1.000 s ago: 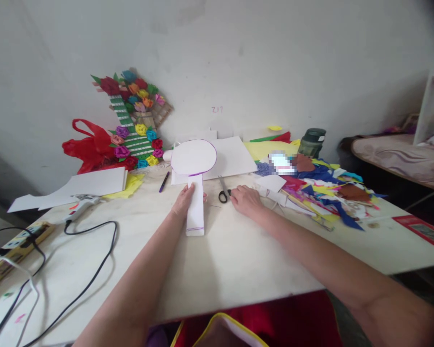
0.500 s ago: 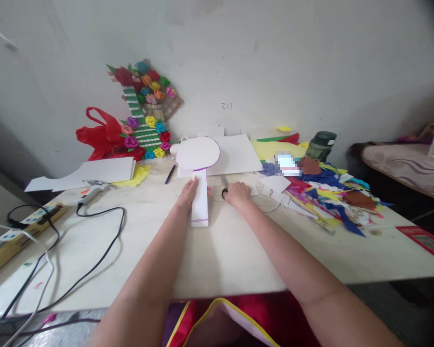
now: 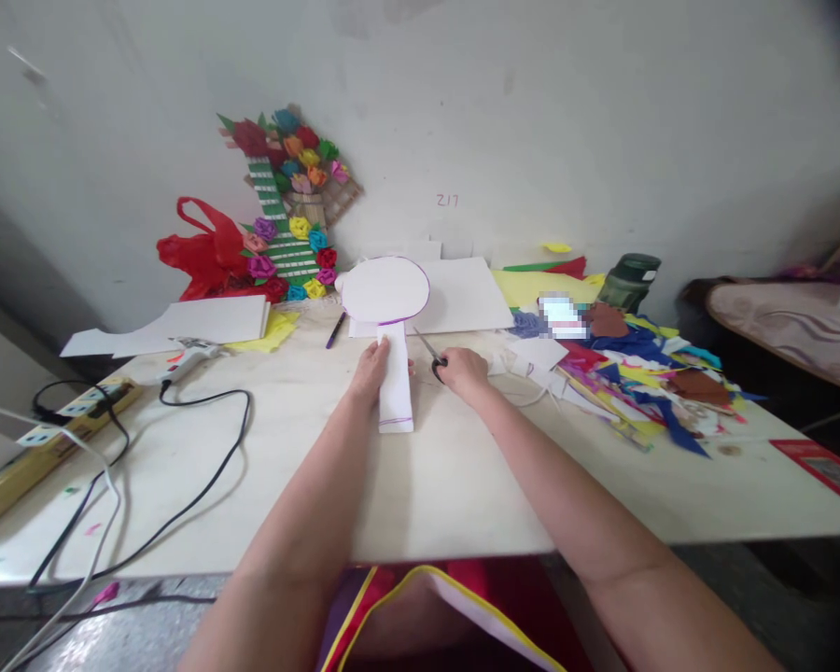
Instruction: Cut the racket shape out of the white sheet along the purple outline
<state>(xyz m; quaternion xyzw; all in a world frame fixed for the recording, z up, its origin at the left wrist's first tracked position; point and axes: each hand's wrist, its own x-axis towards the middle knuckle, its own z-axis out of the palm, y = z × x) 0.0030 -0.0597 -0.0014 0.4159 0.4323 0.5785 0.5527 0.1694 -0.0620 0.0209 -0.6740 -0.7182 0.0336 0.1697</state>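
My left hand point(image 3: 373, 370) is closed around the handle of a white paddle-shaped card cutout point(image 3: 395, 392), with its thumb on top and fingertips showing past the right edge. The cutout's round head, edged with a purple line, points away from me. In my right hand point(image 3: 464, 371) is a pair of scissors point(image 3: 431, 351) with dark handles. Their blades point up and left, towards the cutout's neck, and stay apart from it. A dark pen point(image 3: 335, 330) lies left of the round head.
White sheets point(image 3: 462, 294) lie behind the cutout. Coloured scraps point(image 3: 665, 373), a phone point(image 3: 563, 317) and a green bottle point(image 3: 627, 283) are on the right. At left are a glue gun point(image 3: 186, 362), black cable, power strip point(image 3: 77, 429), more card point(image 3: 210, 320) and a paper-flower decoration point(image 3: 290, 252).
The scissors' blades show more clearly now, turned further towards the cutout. The whole view has shifted slightly; my left hand keeps its hold on the cutout.
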